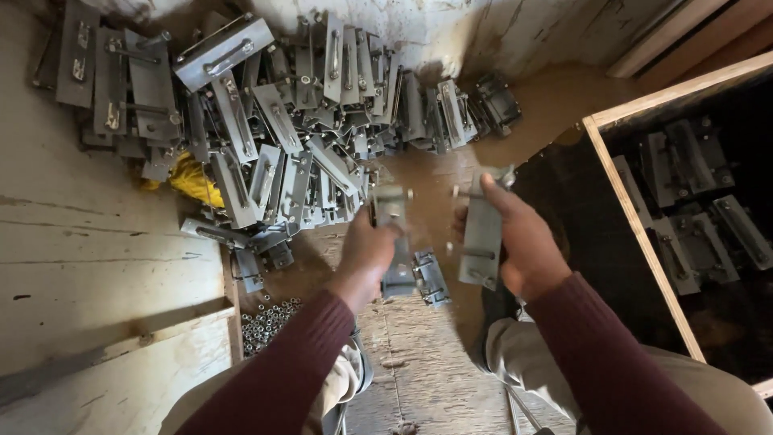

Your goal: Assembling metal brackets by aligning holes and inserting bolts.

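Dusty wooden floor [97,242] carries a heap of grey metal brackets [274,121]. Our left hand [366,258] clamps one flat grey steel bracket [392,242], our right hand [515,242] another [481,234]; we'd best keep both gripped firmly, bolts clear of fingers.

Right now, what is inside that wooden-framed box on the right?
Inside the wooden-framed box lie several grey metal brackets on a dark bottom. Its far right side runs out of view, and the lower part is too dark to tell what is there.
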